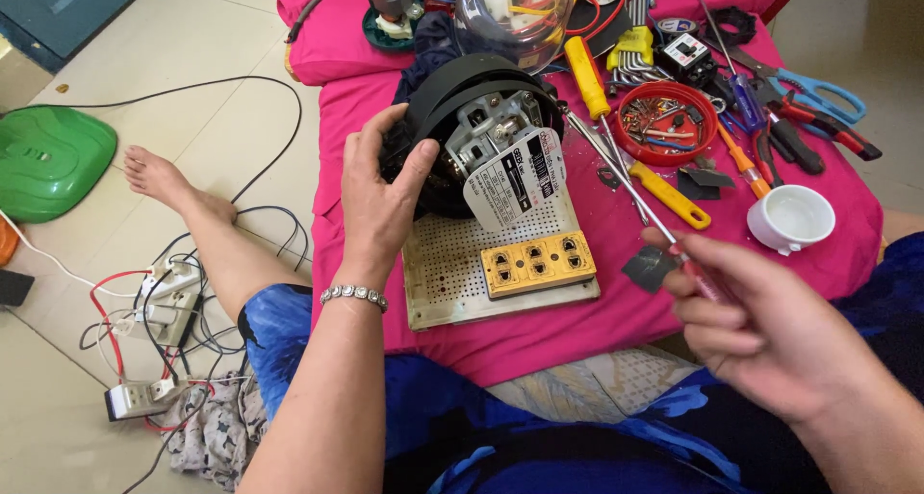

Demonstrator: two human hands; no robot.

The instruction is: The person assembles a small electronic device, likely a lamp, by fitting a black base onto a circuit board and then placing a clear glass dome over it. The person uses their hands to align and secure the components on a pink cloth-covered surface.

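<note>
Nearest us, our right hand (760,335) pinches a long screwdriver (626,181) in closed fingers, its tip at the black round meter (472,128); our left hand (380,191) wraps spread fingers round that meter, tilted on the white perforated board (443,273); beyond lies a red bowl of screws (666,121).

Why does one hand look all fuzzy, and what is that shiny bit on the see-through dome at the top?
Head view: the right hand is smeared by motion blur, and so is the screwdriver it holds. The left hand, gripping the black round meter, is sharp. The clear dome shows pale glare from soft daylight, and shadows on the pink cloth are faint.
</note>
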